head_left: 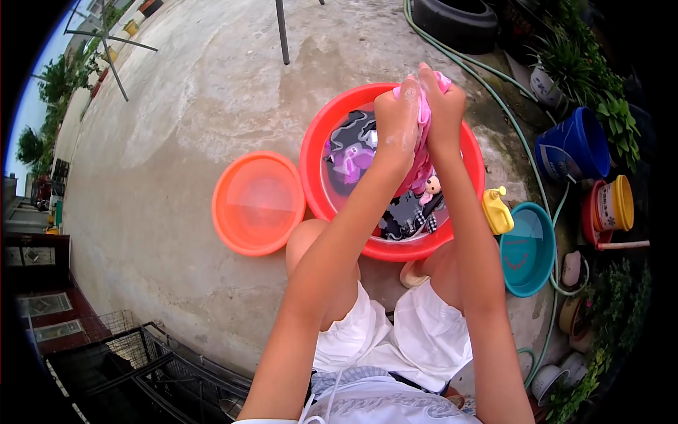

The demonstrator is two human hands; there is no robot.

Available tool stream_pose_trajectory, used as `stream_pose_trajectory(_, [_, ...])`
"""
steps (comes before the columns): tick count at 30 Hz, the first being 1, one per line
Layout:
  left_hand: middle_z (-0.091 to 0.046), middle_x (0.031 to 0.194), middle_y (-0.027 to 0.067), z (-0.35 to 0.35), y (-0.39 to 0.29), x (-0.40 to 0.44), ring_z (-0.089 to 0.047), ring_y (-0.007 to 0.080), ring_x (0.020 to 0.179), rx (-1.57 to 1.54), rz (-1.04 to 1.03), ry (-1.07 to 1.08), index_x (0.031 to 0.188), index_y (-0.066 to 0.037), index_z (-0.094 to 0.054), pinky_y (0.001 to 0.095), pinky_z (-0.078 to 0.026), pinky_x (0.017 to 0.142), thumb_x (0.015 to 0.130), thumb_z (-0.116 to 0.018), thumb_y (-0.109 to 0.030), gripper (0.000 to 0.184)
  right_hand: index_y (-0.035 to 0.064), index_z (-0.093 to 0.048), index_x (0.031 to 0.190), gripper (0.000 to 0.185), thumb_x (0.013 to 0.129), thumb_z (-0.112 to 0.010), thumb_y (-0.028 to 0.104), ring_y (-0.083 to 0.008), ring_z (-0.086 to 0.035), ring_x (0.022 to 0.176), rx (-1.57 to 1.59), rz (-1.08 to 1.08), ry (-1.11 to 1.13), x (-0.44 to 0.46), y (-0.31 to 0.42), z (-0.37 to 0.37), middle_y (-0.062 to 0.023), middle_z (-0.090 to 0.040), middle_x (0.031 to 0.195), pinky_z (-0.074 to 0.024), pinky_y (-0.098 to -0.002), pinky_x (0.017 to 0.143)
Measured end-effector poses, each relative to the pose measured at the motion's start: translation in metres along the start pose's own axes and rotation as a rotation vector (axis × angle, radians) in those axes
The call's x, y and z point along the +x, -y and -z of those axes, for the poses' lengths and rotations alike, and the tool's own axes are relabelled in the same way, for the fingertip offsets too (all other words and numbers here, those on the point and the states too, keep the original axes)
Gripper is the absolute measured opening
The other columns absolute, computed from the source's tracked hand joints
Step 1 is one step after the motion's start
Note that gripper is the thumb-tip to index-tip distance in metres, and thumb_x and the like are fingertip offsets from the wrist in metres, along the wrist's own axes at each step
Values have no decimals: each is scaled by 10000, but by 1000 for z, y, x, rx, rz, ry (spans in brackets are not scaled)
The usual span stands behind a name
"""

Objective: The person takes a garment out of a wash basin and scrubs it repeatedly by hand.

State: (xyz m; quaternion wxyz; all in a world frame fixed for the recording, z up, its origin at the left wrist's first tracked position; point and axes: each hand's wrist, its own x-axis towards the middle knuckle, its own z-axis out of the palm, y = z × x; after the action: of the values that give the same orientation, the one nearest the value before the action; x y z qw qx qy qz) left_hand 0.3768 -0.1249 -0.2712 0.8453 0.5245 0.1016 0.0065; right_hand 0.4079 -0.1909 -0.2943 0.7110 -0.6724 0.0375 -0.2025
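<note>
Both my hands grip a wet pink cloth (422,113) above the big red basin (318,191). My left hand (397,116), with suds on its skin, is closed around one side of it. Closed on the other side is my right hand (445,109). Part of the cloth hangs down between my forearms toward the water. In the basin's dark water lie a purple-pink cloth (351,162), a small doll-like figure (431,186) and a black-and-white checked cloth (424,220). My arms hide the basin's middle.
An orange basin (229,237) with water stands left of the red one. To the right are a yellow pump bottle (497,212), a teal basin (527,279), a green hose (519,141) and a blue bucket (572,148). A black tire (455,28) lies at the top.
</note>
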Motion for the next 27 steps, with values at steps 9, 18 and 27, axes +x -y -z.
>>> stream_pose_trajectory(9, [-481,649,2,25,1,43,-451,103,561,-83,112,-79,659,-47,-485,259,-358,500,805,-480,-235,238,-22,-472,502,373,763,-570,226,-166,-378,365,-219,144,88,-38,22,-15,-104,-437,421,-303,-320,398])
stream_pose_trajectory(18, [-453,655,-41,1,6,1,-397,43,571,13,70,13,733,-61,-521,232,-332,500,831,-491,-243,209,1,-418,487,392,777,-557,225,-59,-311,442,28,-74,-11,6,-2,1,18,-374,430,-277,-278,406])
stream_pose_trajectory(27, [-468,608,-12,14,2,27,-428,83,528,-170,103,-91,646,-56,-493,262,-343,476,804,-506,-237,241,-16,-477,504,393,763,-565,266,-141,-388,381,-192,121,74,-27,20,-13,-77,-423,416,-313,-314,411])
